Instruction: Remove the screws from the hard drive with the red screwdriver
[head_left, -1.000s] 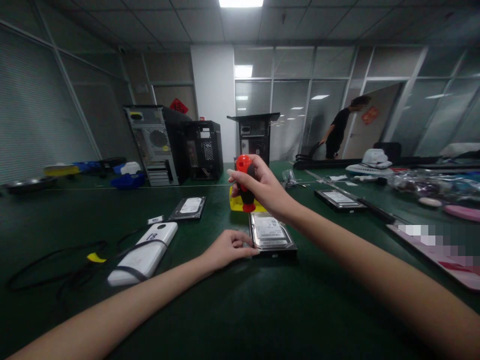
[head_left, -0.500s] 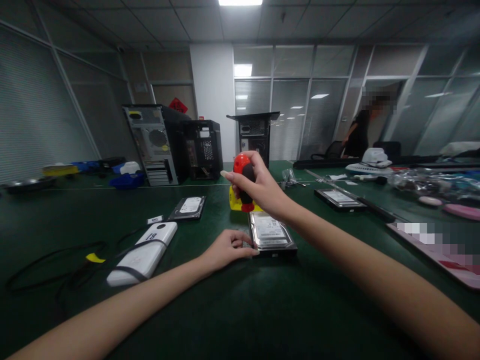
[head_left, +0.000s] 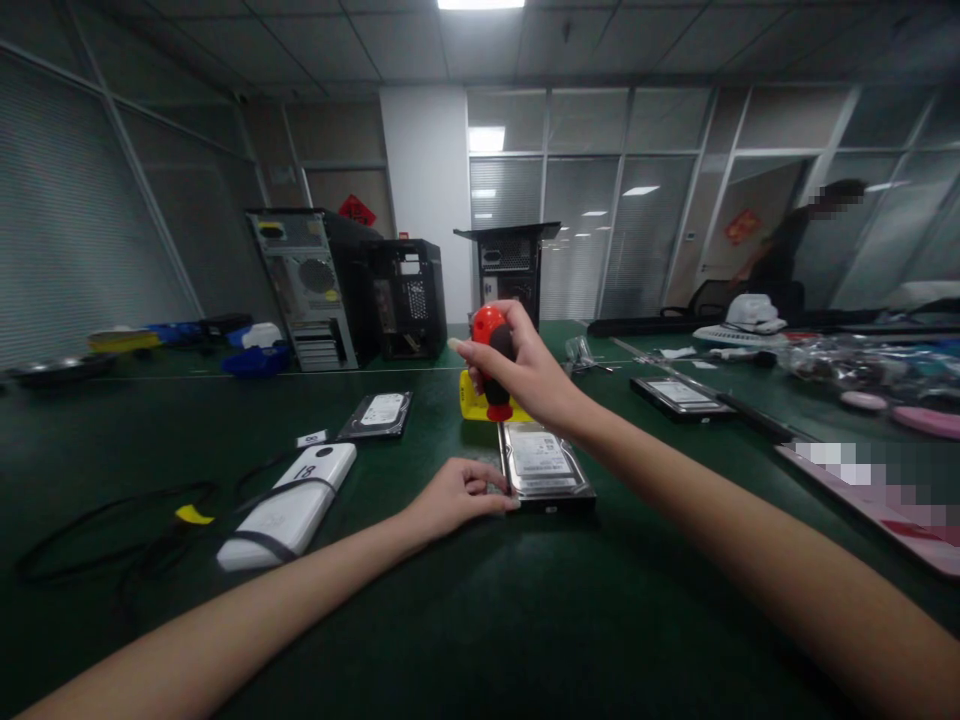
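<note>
A silver and black hard drive (head_left: pixel 544 465) lies label up on the green table (head_left: pixel 450 640). My left hand (head_left: pixel 461 495) rests at its left edge, fingers curled, thumb and fingertips against the drive's side. Above the drive's far left corner, my right hand (head_left: pixel 521 360) grips the red and black handle of a screwdriver (head_left: pixel 500 375), held upright. Its shaft is too faint to make out against the yellow object (head_left: pixel 474 400) behind it.
Hard drives lie at left (head_left: pixel 380 414) and right (head_left: pixel 681 396). A white power strip (head_left: pixel 291 510) with black cable sits left. Computer cases (head_left: pixel 409 300) stand behind. Bagged parts (head_left: pixel 840 365) and a pink tray (head_left: pixel 862 500) are right. A person (head_left: pixel 787 245) is in the background.
My right hand and the screwdriver have shifted very slightly to the right. My left hand stays at the drive. The person in the background has moved right.
</note>
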